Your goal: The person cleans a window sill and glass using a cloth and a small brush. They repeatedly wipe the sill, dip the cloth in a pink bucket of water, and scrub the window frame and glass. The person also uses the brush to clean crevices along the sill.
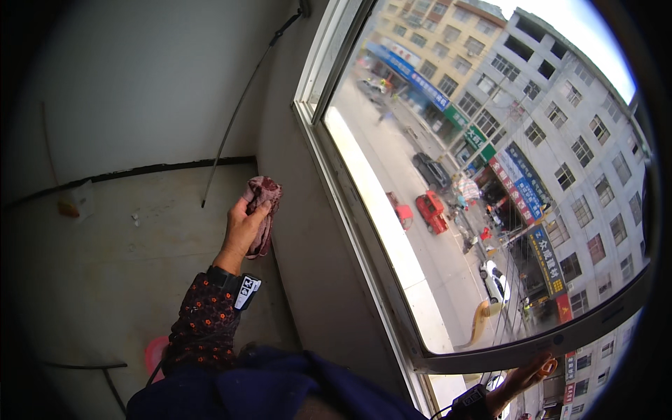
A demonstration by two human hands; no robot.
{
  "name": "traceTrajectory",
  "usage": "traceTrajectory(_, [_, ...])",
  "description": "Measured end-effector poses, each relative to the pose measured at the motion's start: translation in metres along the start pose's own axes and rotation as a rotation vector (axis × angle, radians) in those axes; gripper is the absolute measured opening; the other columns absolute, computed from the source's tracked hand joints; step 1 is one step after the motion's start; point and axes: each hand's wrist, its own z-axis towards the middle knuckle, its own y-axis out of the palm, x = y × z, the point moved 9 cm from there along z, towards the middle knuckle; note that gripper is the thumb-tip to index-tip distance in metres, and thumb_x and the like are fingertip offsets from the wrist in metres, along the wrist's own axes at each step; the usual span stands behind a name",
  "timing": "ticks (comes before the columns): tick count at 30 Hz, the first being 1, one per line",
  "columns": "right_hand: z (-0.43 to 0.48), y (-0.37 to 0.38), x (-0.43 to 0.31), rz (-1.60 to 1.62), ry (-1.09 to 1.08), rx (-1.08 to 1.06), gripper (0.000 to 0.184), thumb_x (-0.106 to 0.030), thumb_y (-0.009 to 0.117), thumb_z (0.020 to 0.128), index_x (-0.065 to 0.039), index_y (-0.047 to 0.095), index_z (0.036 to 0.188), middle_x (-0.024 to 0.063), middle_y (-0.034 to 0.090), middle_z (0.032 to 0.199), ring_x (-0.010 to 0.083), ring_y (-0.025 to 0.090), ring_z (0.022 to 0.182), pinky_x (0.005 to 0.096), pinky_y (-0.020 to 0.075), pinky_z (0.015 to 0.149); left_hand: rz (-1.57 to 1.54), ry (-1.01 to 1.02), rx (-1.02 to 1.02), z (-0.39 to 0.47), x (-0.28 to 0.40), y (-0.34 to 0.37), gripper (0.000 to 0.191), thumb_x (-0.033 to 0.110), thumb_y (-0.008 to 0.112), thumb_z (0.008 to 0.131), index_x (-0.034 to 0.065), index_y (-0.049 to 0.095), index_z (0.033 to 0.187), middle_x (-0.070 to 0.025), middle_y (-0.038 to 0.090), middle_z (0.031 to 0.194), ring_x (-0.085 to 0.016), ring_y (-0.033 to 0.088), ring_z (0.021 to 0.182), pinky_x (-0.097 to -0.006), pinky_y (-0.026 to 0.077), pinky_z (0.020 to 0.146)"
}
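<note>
My left hand (pixel 245 226) grips a bunched, dark red and pink patterned cloth (pixel 264 215) beside the wall under the window. At the lower right, my right hand (pixel 533 370) is outside, just below the bottom frame of the window sash (pixel 556 338). An orange object (pixel 548 367) shows at its fingertips; whether it is held cannot be told. The sash glass (pixel 446 220) fills the right side, with a brownish smear or reflection near its lower edge.
The window track (pixel 349 231) runs along the low wall (pixel 315 247). A thin rod (pixel 231 121) hangs in the corner. A pink basin (pixel 156 357) and a black T-shaped bar (pixel 107 366) are on the floor at lower left. Outside, a street lies far below.
</note>
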Motion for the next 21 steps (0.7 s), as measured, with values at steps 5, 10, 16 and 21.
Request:
traceTrajectory(5, [0.005,-0.081,-0.032,-0.789,-0.976,0.065,0.054,-0.039,0.054,0.107,-0.001,0.05,0.145,0.0207,0.065,0.125,0.0277,0.065,0.103,0.0358,0.0534,0.091,-0.114,-0.016,0.019,0.036,0.011,-0.064,0.043,0.008,0.065,0.098,-0.0008,0.056,0.139,-0.0075,0.067,0.127,-0.015,0.063,0.115,-0.0296,0.047,0.104])
traceTrajectory(10, [0.05,-0.201,-0.016,-1.187,-0.356,0.131,0.05,-0.024,0.058,0.106,-0.003,0.048,0.15,0.027,0.056,0.141,0.0392,0.062,0.12,0.0395,0.0537,0.098,-0.108,-0.038,-0.1,0.129,0.016,-0.088,0.044,0.015,0.069,0.098,0.0002,0.058,0.138,-0.0059,0.067,0.128,-0.015,0.062,0.116,-0.0298,0.046,0.104])
traceTrajectory(16, [-0.008,-0.274,-0.066,-1.029,-0.146,0.383,0.048,-0.037,0.043,0.111,-0.006,0.058,0.143,0.0212,0.062,0.139,0.0356,0.062,0.125,0.0362,0.0507,0.101,-0.104,-0.068,-0.417,0.223,0.011,-0.059,0.046,0.015,0.07,0.097,0.001,0.058,0.139,-0.0042,0.066,0.13,-0.013,0.061,0.117,-0.0296,0.043,0.107])
traceTrajectory(21, [-0.145,-0.281,-0.128,-1.29,-0.307,0.407,0.043,-0.029,0.046,0.11,0.005,0.063,0.132,0.0205,0.069,0.127,0.0283,0.067,0.115,0.0318,0.0512,0.099,-0.091,-0.036,-0.603,0.202,0.012,-0.016,0.043,0.014,0.071,0.097,0.0023,0.061,0.137,-0.0035,0.068,0.126,-0.012,0.062,0.114,-0.0278,0.045,0.104])
